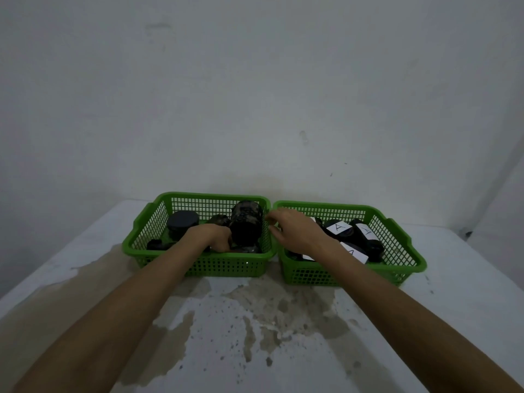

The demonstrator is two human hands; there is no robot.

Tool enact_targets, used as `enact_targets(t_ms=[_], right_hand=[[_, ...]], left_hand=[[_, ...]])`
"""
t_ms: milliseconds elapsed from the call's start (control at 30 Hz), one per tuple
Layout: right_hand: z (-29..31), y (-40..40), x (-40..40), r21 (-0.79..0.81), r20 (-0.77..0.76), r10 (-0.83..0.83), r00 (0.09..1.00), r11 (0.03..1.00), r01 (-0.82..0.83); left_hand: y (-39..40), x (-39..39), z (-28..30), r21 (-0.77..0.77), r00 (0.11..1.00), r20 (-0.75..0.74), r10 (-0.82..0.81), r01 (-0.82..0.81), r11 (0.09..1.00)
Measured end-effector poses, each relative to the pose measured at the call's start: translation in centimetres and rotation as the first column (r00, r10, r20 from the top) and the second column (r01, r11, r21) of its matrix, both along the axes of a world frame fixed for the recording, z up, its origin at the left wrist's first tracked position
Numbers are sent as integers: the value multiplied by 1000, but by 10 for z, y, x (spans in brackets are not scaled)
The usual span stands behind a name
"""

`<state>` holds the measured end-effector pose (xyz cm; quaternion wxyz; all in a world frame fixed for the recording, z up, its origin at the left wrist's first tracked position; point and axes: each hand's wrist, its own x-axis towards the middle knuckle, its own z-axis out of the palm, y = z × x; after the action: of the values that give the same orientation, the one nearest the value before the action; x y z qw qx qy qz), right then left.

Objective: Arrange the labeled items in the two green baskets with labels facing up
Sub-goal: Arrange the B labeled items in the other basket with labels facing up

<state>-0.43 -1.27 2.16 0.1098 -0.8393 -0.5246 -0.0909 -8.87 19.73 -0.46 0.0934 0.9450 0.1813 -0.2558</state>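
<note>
Two green baskets sit side by side on the far part of a stained white bench (255,321), against a pale wall. The left basket (147,236) holds dark items: a round black lidded jar (182,221) at its far left, a tall dark mottled cylinder (246,222) standing upright toward its right, and smaller dark pieces low along the near side. The right basket (397,236) holds dark items with white labels facing up; a letter "A" shows on one label (338,228), and another label (365,231) lies just right of it.

The left hand (212,236) reaches down into the left basket, its grip curled closed near the foot of the cylinder; I cannot tell whether it has hold of anything. The right hand (295,228) hovers over the seam where the two baskets touch, fingers loosely spread and empty, one fingertip close to the left basket's right wall.
</note>
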Motion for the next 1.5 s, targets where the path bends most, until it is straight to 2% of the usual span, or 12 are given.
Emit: enact_targets(t_ms=[167, 333, 433, 533, 767, 867, 1000, 1233, 1300, 1367, 1433, 1500], right_hand=[[5, -9, 1, -6, 5, -28, 1000, 1000, 28], [11, -12, -1, 5, -23, -51, 998, 999, 52], [14, -7, -5, 9, -84, -67, 994, 998, 68], [18, 2, -16, 37, -248, -80, 965, 995, 92], [40, 14, -27, 184, -640, 72, 765, 981, 62], [48, 13, -22, 208, -642, 124, 757, 978, 16], [51, 10, -29, 264, -552, 150, 820, 965, 1], [47, 8, -31, 295, -439, 148, 886, 955, -13], [45, 11, -27, 276, -424, 112, 899, 961, 11], [43, 16, -21, 217, -409, 49, 911, 975, 45], [38, 25, -17, 107, -362, -17, 932, 993, 59], [29, 38, -15, -36, -248, -77, 966, 997, 70]], left_hand=[[-7, 1, 3, 1, 998, 45, -54, 54, 999], [-3, -13, 6, -53, 939, 330, -102, 126, 991], [0, -23, 10, -86, 820, 566, -89, 166, 982], [-3, -36, 21, -47, 656, 751, -76, 168, 985], [-20, -67, 47, 338, 337, 869, -361, 125, 933], [-23, -75, 49, 413, 288, 862, -418, 80, 907], [-25, -82, 46, 367, 220, 904, -367, 44, 929], [-24, -82, 45, 287, 256, 922, -290, 49, 957], [-19, -82, 44, 284, 333, 898, -287, 58, 957], [-11, -82, 43, 258, 470, 844, -259, 67, 964], [-1, -85, 39, 216, 584, 787, -198, 38, 976], [12, -87, 35, 184, 633, 761, -140, -3, 983]])
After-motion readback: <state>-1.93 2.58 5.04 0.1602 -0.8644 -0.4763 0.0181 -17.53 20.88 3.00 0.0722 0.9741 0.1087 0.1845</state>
